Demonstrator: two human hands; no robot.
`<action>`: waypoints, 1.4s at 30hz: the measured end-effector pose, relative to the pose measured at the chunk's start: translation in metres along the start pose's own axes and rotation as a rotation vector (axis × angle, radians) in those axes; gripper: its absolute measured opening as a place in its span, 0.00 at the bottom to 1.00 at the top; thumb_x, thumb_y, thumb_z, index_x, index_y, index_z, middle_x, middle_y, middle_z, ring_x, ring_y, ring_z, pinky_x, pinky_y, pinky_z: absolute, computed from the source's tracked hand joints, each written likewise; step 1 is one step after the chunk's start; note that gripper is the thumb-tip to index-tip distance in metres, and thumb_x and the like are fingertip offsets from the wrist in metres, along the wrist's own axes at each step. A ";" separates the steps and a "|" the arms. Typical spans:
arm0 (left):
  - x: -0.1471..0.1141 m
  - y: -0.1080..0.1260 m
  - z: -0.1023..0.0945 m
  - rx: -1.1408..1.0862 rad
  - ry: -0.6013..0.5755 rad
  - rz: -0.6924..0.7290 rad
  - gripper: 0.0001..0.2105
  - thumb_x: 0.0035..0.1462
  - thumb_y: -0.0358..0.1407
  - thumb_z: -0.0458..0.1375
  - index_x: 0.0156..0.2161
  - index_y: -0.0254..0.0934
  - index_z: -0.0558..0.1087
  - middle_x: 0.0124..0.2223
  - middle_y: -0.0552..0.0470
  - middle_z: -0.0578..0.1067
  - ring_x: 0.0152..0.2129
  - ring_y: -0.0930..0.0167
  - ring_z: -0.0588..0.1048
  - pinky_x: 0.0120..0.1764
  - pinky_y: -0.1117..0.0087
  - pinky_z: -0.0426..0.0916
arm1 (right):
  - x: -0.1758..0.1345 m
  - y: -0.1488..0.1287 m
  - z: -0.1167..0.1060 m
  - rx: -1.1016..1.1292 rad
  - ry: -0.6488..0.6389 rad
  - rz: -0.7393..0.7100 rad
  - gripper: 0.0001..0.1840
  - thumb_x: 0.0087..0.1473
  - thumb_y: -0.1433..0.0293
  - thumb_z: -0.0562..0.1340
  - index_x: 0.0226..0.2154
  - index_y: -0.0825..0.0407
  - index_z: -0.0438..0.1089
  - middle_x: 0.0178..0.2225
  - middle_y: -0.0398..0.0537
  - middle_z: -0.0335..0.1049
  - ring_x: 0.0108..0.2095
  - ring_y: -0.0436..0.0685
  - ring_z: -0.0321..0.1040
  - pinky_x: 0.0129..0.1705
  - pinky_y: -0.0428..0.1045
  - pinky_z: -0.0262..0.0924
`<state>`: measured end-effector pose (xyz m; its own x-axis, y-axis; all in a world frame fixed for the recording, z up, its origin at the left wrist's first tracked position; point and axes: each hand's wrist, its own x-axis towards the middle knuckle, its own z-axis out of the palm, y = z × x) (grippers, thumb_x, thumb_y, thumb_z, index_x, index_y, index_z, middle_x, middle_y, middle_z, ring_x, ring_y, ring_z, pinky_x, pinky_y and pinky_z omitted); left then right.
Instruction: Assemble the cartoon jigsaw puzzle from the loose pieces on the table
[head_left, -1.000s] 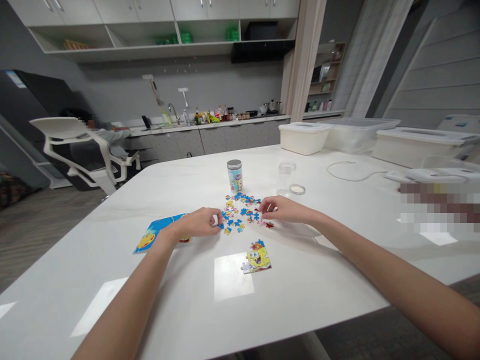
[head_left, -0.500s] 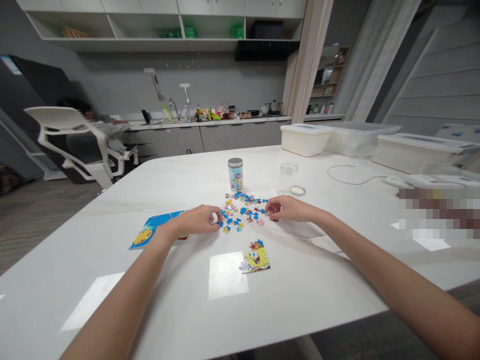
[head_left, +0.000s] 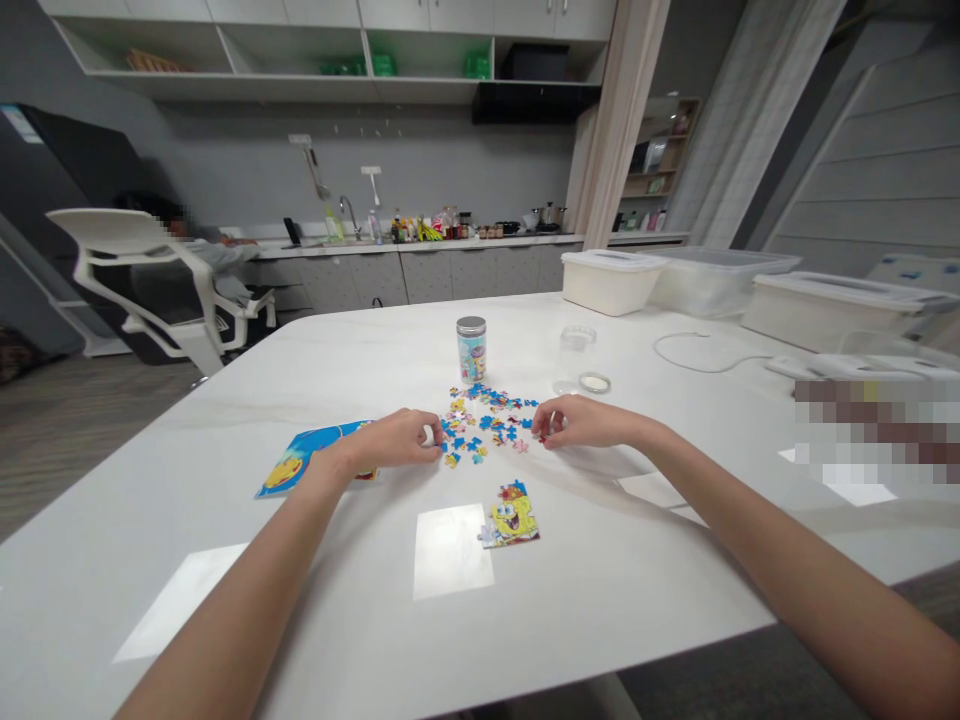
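Loose jigsaw puzzle pieces (head_left: 495,425), mostly blue with some yellow and pink, lie scattered in the middle of the white table. At the left edge of the pile, my left hand (head_left: 401,438) has its fingers curled, fingertips on a blue piece. My right hand (head_left: 585,420) is bent over the right edge, thumb and fingers pinched around a small reddish piece mostly hidden by them. Closer to me sits a joined block of pieces (head_left: 514,515) showing a yellow cartoon face. Under my left wrist is a blue picture sheet (head_left: 307,450), partly covered.
Behind the pile stands a printed tin (head_left: 472,350) with a silver lid. A clear jar (head_left: 577,355) and a round lid (head_left: 595,382) are to its right. Storage boxes (head_left: 611,280) and a white cable (head_left: 690,368) occupy the far right. A person sits in a white chair (head_left: 127,260).
My right hand has shifted very slightly, and a bit of red now shows at its fingertips. The left hand and the joined block stay as they were.
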<state>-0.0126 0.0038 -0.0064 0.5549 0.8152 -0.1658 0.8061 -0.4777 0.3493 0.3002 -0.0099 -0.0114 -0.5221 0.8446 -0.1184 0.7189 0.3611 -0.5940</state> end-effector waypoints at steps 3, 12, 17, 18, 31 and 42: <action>-0.001 -0.001 0.001 -0.011 0.003 0.009 0.13 0.47 0.43 0.55 0.37 0.40 0.73 0.25 0.56 0.70 0.23 0.72 0.67 0.28 0.73 0.58 | 0.000 -0.004 0.000 -0.013 0.006 0.011 0.13 0.43 0.72 0.63 0.36 0.53 0.74 0.32 0.46 0.74 0.31 0.54 0.67 0.33 0.46 0.59; -0.002 0.003 -0.001 -0.035 -0.013 0.003 0.14 0.48 0.42 0.54 0.40 0.40 0.72 0.26 0.55 0.69 0.23 0.71 0.68 0.27 0.73 0.57 | 0.002 -0.001 0.002 -0.034 0.044 0.021 0.10 0.44 0.69 0.63 0.33 0.52 0.74 0.32 0.46 0.74 0.31 0.53 0.68 0.33 0.46 0.59; -0.001 0.002 -0.001 -0.029 -0.006 -0.006 0.16 0.47 0.42 0.55 0.41 0.41 0.74 0.27 0.55 0.70 0.25 0.70 0.69 0.28 0.73 0.58 | -0.001 0.005 -0.007 -0.077 0.092 0.061 0.15 0.43 0.66 0.65 0.36 0.53 0.73 0.33 0.48 0.74 0.32 0.54 0.69 0.32 0.46 0.60; -0.001 0.002 -0.001 -0.029 0.000 -0.013 0.16 0.47 0.42 0.55 0.41 0.41 0.74 0.27 0.54 0.70 0.25 0.70 0.70 0.28 0.73 0.59 | -0.002 0.007 -0.008 -0.087 0.094 0.073 0.15 0.43 0.65 0.66 0.36 0.53 0.74 0.33 0.48 0.74 0.32 0.55 0.69 0.32 0.46 0.60; -0.002 0.000 -0.002 0.021 0.038 0.027 0.17 0.51 0.44 0.54 0.44 0.40 0.72 0.25 0.55 0.71 0.24 0.69 0.70 0.31 0.72 0.60 | -0.002 0.012 -0.006 -0.107 0.032 0.081 0.13 0.45 0.64 0.64 0.36 0.53 0.74 0.33 0.49 0.74 0.31 0.55 0.69 0.31 0.47 0.59; 0.002 -0.005 0.001 0.307 0.106 -0.108 0.20 0.59 0.43 0.45 0.52 0.42 0.68 0.34 0.46 0.76 0.36 0.61 0.73 0.36 0.67 0.62 | -0.003 0.008 -0.004 -0.336 0.211 0.073 0.11 0.49 0.75 0.59 0.35 0.53 0.75 0.35 0.50 0.75 0.34 0.56 0.69 0.35 0.47 0.58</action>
<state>-0.0155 0.0074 -0.0098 0.4513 0.8884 -0.0845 0.8924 -0.4497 0.0385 0.3096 -0.0080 -0.0125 -0.3833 0.9229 0.0357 0.8790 0.3764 -0.2928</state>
